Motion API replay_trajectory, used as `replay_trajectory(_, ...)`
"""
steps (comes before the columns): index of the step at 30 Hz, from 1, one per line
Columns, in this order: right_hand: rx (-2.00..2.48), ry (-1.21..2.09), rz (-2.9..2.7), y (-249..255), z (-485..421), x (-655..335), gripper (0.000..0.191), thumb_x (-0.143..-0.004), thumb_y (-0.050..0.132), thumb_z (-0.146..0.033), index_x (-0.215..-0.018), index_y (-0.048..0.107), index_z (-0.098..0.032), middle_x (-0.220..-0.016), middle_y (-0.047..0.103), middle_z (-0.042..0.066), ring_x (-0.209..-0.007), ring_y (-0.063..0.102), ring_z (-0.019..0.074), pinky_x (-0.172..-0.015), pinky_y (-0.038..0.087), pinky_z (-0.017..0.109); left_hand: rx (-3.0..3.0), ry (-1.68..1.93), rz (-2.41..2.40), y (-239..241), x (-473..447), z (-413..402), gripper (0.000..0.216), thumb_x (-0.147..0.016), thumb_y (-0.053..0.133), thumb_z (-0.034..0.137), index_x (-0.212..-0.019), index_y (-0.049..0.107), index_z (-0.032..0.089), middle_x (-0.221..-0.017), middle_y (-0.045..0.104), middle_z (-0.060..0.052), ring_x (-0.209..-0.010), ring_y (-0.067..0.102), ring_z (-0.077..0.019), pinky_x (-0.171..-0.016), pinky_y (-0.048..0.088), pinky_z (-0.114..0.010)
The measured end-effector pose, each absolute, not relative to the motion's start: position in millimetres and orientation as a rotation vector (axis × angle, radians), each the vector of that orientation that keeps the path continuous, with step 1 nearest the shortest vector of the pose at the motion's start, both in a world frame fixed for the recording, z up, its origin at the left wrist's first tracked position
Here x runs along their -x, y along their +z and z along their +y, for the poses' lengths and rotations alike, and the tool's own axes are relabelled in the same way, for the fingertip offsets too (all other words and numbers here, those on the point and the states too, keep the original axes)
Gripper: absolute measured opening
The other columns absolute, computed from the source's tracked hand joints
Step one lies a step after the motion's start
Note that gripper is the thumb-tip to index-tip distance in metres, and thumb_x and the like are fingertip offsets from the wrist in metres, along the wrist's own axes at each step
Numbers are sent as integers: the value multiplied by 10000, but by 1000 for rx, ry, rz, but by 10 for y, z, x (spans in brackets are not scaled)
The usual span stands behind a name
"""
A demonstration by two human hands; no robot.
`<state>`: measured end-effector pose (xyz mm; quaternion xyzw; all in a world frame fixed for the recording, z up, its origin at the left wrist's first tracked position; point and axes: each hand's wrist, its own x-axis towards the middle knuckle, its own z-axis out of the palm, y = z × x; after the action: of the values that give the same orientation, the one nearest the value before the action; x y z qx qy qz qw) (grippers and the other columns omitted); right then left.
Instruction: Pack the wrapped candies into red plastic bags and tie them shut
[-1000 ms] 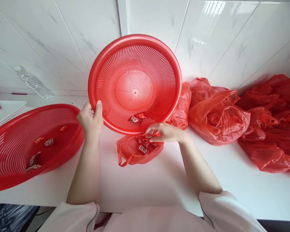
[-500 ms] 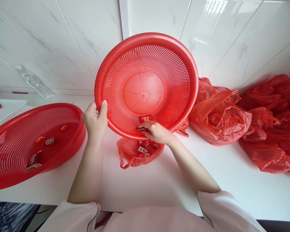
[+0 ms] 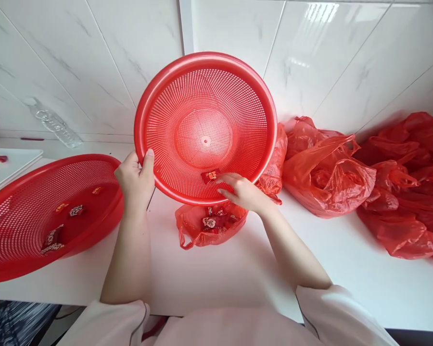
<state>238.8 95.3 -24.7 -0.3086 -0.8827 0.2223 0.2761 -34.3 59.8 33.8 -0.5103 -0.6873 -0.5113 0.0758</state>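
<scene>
My left hand [image 3: 135,178] grips the left rim of a round red perforated basket [image 3: 205,96], holding it tilted up with its open side toward me. My right hand [image 3: 240,190] reaches over the basket's lower rim, fingers stretched out and open, fingertips touching a small red wrapped candy [image 3: 209,176] lying inside. Just below the basket a small red plastic bag [image 3: 191,226] lies open on the white counter [image 3: 216,269], with several wrapped candies [image 3: 212,222] in it.
A second red basket [image 3: 29,202] at the left holds several candies. A heap of red plastic bags [image 3: 364,178] lies along the right by the tiled wall. A clear bottle [image 3: 54,124] lies at the back left, beside a white tray [image 3: 10,166].
The basket swung right, then back left. My right hand rose from the small bag into the basket's lower rim and now has its fingers stretched at one candy there.
</scene>
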Motion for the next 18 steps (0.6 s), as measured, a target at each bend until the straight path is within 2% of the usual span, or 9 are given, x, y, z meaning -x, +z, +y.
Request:
replay_trajectory(4, 975, 470, -2487, -400, 1005, -2343, 436, -952, 521, -294, -1383, 513, -227, -1505, 441, 104, -1389, 401, 280, -1113, 361, 523, 1615, -1552, -2033, 341, 246, 573, 324, -890, 545, 433, -667, 548, 198, -557, 443, 29, -548, 386, -118, -548, 305, -270)
replay_trajectory(7, 1045, 513, -2561, -416, 1007, -2340, 487, -952, 530, -380, -1404, 500, -200, -1443, 505, 139, -1362, 424, 309, -1114, 325, 573, 1631, -1546, -2013, 331, 205, 570, 305, -895, 542, 431, -695, 561, 201, -561, 452, 30, -548, 393, -119, -552, 308, -272)
replay_trajectory(10, 834, 723, -2622, -301, 976, -2374, 447, -892, 632, -393, -1293, 601, -197, -1265, 634, 119, -1180, 580, 272, -1021, 451, 470, 1583, -1535, -2022, 314, 238, 596, 300, -892, 546, 420, -690, 558, 198, -571, 456, 28, -554, 394, -119, -556, 306, -273)
replay_trajectory(13, 559, 906, -2548, -132, 912, -2412, 258, -902, 614, -248, -1151, 669, -207, -1109, 700, 55, -995, 660, 177, -906, 516, 320, 1502, -1559, -2027, 289, 330, 641, 291, -890, 554, 396, -687, 565, 188, -577, 461, 28, -567, 399, -117, -569, 313, -272)
replay_trajectory(15, 525, 928, -2461, -47, 860, -2425, 237, -925, 561, -202, -1139, 665, -203, -1069, 713, 39, -953, 673, 150, -883, 522, 290, 1459, -1601, -2023, 268, 407, 669, 292, -900, 542, 379, -694, 579, 176, -585, 473, 28, -583, 410, -113, -584, 329, -265)
replay_trajectory(18, 533, 950, -2437, -7, 799, -2421, 238, -931, 550, -225, -1144, 654, -204, -1066, 718, 40, -952, 686, 154, -865, 538, 288, 1414, -1705, -2012, 231, 527, 700, 267, -904, 535, 355, -735, 606, 160, -626, 517, 28, -615, 434, -105, -619, 368, -251)
